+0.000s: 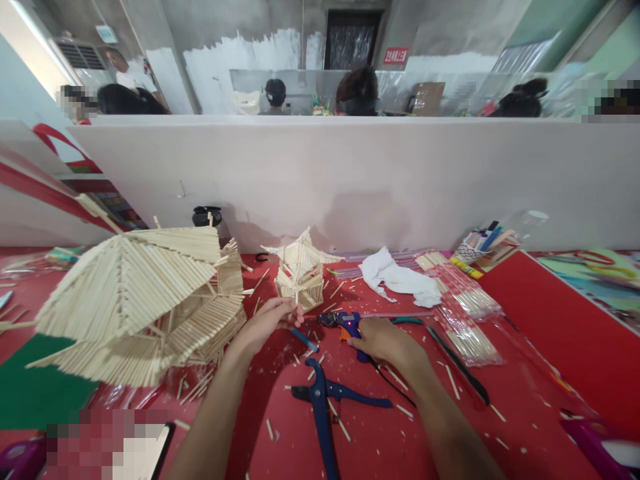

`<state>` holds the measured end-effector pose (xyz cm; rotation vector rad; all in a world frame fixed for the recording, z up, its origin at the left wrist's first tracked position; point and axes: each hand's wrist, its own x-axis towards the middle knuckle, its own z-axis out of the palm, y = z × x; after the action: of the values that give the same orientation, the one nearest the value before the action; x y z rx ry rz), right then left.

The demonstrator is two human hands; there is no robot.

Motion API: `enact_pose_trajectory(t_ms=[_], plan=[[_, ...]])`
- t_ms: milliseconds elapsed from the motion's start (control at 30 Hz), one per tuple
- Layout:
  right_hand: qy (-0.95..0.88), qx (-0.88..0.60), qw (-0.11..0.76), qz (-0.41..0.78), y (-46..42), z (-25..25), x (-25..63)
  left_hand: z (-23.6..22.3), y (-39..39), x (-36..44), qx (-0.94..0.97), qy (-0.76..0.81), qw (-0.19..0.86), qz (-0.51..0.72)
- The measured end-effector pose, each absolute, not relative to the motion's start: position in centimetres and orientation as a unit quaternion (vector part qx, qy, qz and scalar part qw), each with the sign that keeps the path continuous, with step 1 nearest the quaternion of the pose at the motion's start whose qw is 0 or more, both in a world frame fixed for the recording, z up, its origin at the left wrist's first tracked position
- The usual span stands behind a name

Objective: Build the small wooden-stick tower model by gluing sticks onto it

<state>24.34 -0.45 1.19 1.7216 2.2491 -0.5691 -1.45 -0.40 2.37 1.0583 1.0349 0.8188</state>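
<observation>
My right hand [383, 340] is wrapped round the grip of a blue hot glue gun [353, 323] with an orange trigger and a small red light. The gun's nozzle points left toward my left hand [277, 317]. The fingers of that hand are pinched together in front of a small pavilion model [301, 270] made of wooden sticks; what they hold, if anything, is too small to tell. Below both hands lies a blue ratchet cutter [320, 400] with its handles spread. A blue strip [305, 340] rests just under my left fingers.
A larger stick-built model [135, 300] stands at left. White tissue [400, 277], bagged sticks [465, 313], a black-handled tool [460, 367] and a pen basket [477, 240] are at right. Stick offcuts litter the red table [425, 440]. A white partition [350, 167] rises behind; people sit beyond.
</observation>
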Motion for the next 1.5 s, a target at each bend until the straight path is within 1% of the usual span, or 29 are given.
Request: enact_pose_trajectory(t_ms=[433,900,1133,1500], plan=[[0.773,0.585,0.147,-0.197,-0.37,1.47,24.22,2.62,-0.44,-1.28,0.511,0.472,0.625,0.354],[0.776,0.582,0.150,-0.191,-0.42,1.59,24.12,2.15,-0.39,-1.27,0.474,0.458,0.659,0.363],[0.775,0.585,0.139,-0.192,-0.42,1.53,24.16,2.35,-0.49,-1.15,0.469,0.455,0.663,0.365],[0.776,0.583,0.144,-0.191,-0.44,1.87,24.01,2.67,-0.41,-1.02,0.461,0.452,0.670,0.365]])
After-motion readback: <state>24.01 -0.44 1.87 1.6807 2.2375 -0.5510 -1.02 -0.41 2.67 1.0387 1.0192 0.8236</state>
